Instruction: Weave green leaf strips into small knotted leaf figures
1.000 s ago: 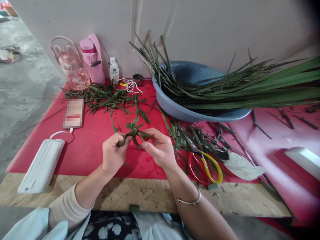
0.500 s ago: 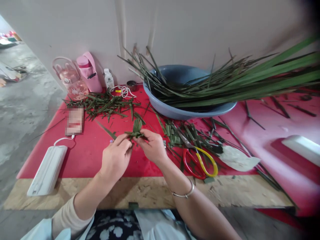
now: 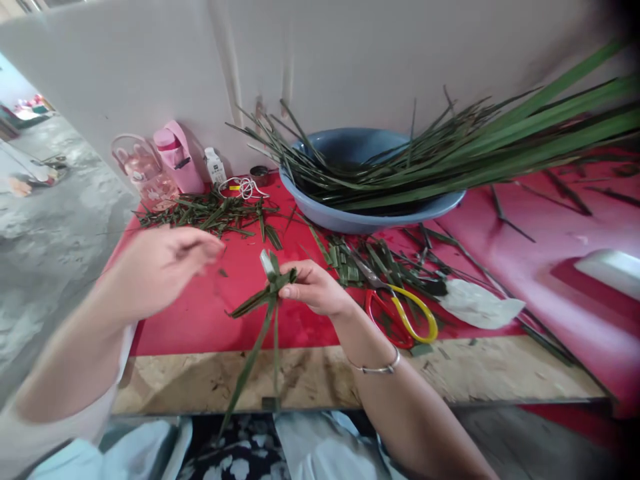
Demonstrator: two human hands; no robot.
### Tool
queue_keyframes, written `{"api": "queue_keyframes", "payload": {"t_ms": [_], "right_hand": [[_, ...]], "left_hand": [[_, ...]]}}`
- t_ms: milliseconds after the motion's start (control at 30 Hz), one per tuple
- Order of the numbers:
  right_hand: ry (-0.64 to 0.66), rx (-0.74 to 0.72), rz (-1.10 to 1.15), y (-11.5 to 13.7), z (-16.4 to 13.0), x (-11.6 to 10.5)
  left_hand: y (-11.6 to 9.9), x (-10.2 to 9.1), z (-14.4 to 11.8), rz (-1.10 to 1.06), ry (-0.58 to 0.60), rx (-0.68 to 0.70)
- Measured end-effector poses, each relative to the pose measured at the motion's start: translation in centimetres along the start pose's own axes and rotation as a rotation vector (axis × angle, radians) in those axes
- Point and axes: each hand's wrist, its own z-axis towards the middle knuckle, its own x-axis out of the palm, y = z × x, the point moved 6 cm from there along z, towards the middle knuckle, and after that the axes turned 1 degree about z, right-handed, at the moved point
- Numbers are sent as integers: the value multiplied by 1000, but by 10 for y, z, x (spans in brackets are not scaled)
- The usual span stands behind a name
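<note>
Scissors (image 3: pixel 400 313) lie right of the folded leaf (image 3: pixel 270 287), before the basin (image 3: pixel 370 217).

You have one view only, from the camera on your head, looking forward and steeply down across the tabletop (image 3: pixel 200 313) toward the pale wall (image 3: pixel 350 60) behind it. It sits close: your forearms enter from the bottom edge, and your lap shows below the tabletop's near edge. The picture tilts slightly, the floor (image 3: pixel 45 193) showing at the left. There is no second view to overlap with.
</note>
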Motion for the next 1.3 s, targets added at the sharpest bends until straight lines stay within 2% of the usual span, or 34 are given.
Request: {"api": "queue_keyframes", "payload": {"t_ms": [33, 67, 133, 233, 333, 400, 467, 533, 633, 733, 800, 900, 1033, 1300], "right_hand": [[-1, -1, 43, 0, 0, -1], [-16, 3, 50, -1, 0, -2], [-64, 20, -35, -3, 1, -7], [-173, 26, -262, -7, 5, -16], [-376, -4, -334, -11, 6, -26], [-541, -24, -272, -14, 4, -34], [-644, 5, -162, -21, 2, -38], [-597, 114, -27, -32, 3, -36], [-433, 250, 132, -46, 7, -24], [-475, 194, 230, -47, 8, -21], [-534, 149, 263, -47, 8, -20], [-587, 123, 286, -48, 8, -19], [-595, 105, 288, -46, 6, -19], [-602, 47, 105, -38, 7, -19]], "left_hand": [[-1, 27, 8, -117, 170, 48], [-1, 52, 12, -261, 284, 78], [5, 97, 12, -510, 455, 55], [27, 134, 8, -738, 371, -96], [46, 153, 3, -981, 242, -260], [53, 159, 2, -1184, 149, -334], [57, 163, 2, -1347, 63, -384], [59, 166, 0, -1440, 33, -426], [58, 171, -4, -1503, 111, -455], [56, 172, -5, -1539, 196, -423], [57, 173, -5, -1543, 201, -401], [59, 173, -6, -1519, 157, -393], [61, 175, -7, -1506, 139, -402], [67, 171, -5, -1392, 25, -365]]}}
